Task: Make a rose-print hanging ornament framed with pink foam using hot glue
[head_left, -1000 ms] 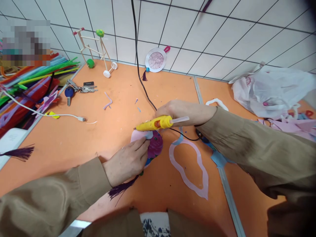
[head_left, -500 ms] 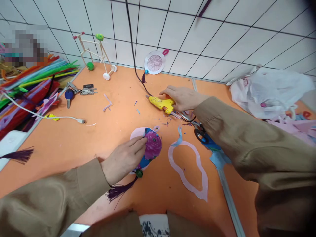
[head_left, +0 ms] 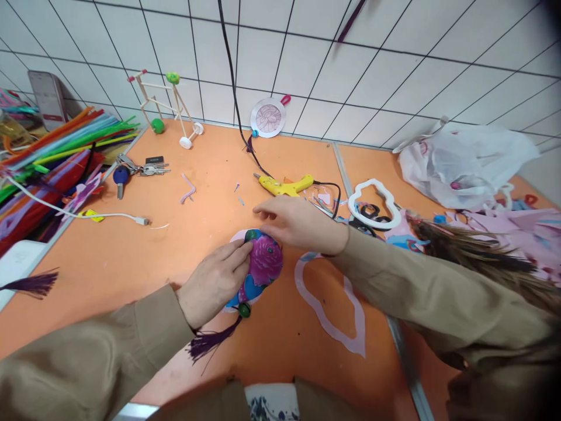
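Note:
My left hand (head_left: pixel 217 282) holds a floral fabric pendant (head_left: pixel 267 260) at its left side, fingers together over it and thumb hidden. Purple and blue cloth covers the pendant, with pale pink backing along its edge. A green bead (head_left: pixel 244 310) and dark purple tassel (head_left: pixel 214 341) hang from its lower end. Above its upper right edge is my right hand (head_left: pixel 298 225), open and empty, fingers slightly bent and apart. Just beyond my right hand lies a yellow glue gun (head_left: pixel 287 186). A pink gourd-shaped paper outline (head_left: pixel 325 318) lies right of the pendant, partly under my right sleeve.
A white gourd-shaped frame (head_left: pixel 394 204) lies by black-handled scissors (head_left: pixel 363 225). Brown feathers (head_left: pixel 473 248), pink scraps (head_left: pixel 517 234) and a plastic bag (head_left: pixel 464 166) are at right. Keys (head_left: pixel 149 168), a white cable (head_left: pixel 114 215), pipe cleaners (head_left: pixel 83 137) and a stick model (head_left: pixel 169 105) stand left.
My right hand has left the glue gun and come back toward the pendant. The glue gun has turned slightly. The blue fabric flap at the pendant's top now lies over the pink backing.

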{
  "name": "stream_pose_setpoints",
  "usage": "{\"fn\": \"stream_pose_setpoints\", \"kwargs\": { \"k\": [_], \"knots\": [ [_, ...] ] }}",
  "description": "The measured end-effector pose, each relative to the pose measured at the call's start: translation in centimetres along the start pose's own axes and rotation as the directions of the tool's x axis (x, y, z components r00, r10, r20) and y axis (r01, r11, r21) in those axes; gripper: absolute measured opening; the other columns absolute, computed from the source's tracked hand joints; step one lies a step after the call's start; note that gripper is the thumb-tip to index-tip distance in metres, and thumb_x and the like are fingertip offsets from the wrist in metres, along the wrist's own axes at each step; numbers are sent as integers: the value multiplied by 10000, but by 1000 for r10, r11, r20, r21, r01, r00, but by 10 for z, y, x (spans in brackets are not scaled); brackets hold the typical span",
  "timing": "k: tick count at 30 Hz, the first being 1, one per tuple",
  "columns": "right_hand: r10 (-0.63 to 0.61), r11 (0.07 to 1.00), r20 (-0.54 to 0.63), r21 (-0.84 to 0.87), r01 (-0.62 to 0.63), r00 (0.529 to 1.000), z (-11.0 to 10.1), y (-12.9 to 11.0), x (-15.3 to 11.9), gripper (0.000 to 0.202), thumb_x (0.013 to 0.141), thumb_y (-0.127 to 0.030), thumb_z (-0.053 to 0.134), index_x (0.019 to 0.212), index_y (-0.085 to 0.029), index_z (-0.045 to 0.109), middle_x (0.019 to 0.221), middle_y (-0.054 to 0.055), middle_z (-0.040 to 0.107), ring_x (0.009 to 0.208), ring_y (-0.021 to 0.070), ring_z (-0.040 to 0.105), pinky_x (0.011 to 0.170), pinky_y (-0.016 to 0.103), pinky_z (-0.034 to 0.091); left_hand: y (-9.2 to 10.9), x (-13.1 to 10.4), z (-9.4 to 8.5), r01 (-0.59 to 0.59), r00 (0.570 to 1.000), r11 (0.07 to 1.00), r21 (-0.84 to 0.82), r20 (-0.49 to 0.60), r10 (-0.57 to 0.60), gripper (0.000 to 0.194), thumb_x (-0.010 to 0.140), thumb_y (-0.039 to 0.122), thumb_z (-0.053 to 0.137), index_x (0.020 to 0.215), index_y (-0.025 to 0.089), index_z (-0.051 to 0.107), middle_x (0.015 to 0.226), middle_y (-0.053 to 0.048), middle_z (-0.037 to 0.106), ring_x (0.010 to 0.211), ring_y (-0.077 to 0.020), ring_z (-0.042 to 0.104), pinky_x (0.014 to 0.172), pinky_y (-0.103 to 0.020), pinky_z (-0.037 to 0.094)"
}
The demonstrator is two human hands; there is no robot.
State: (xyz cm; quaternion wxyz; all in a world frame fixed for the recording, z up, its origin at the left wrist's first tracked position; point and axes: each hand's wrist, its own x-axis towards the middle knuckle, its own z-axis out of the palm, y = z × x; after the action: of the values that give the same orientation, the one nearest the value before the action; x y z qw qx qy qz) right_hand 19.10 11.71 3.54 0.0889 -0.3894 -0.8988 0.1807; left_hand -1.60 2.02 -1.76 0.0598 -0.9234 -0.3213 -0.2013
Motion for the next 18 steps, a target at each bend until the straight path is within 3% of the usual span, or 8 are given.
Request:
{"fn": "stream_pose_setpoints", "kwargs": {
  "k": [4,9,13,18],
  "knots": [
    [-10,996,13,-90,11,1000,27,-8,-3,374,843,-132,636,1216,-97,649,1064,156,713,1016,284,620,879,389,454,1,-2,0,9,999,1000,3,47,-9,349,1019,169,365,1155,90,677,1264,-173,692,1196,-287,633,993,-439,569],
    [29,998,-19,50,-28,999,37,-1,0,424,815,-53,629,1236,-94,644,918,95,708,881,218,610,812,333,443,0,-4,0,145,988,986,-78,-47,-149,299,993,134,412,1164,94,654,1354,-194,629,1224,-306,589,978,-455,559],
    [42,993,-37,116,-37,998,40,0,0,407,805,-34,629,1205,-102,659,831,56,684,765,180,574,728,301,421,-6,0,-3,366,923,923,-119,-80,-376,276,968,219,525,1181,81,634,1258,-211,656,1084,-306,628,904,-449,573],
    [39,992,-64,120,-31,997,39,-1,-2,349,783,-30,649,1120,-115,685,815,48,680,753,173,564,730,300,420,-10,14,-7,550,823,834,29,147,-548,363,907,377,643,1139,100,669,976,-159,684,935,-334,629,788,-480,556]
  ]
}}
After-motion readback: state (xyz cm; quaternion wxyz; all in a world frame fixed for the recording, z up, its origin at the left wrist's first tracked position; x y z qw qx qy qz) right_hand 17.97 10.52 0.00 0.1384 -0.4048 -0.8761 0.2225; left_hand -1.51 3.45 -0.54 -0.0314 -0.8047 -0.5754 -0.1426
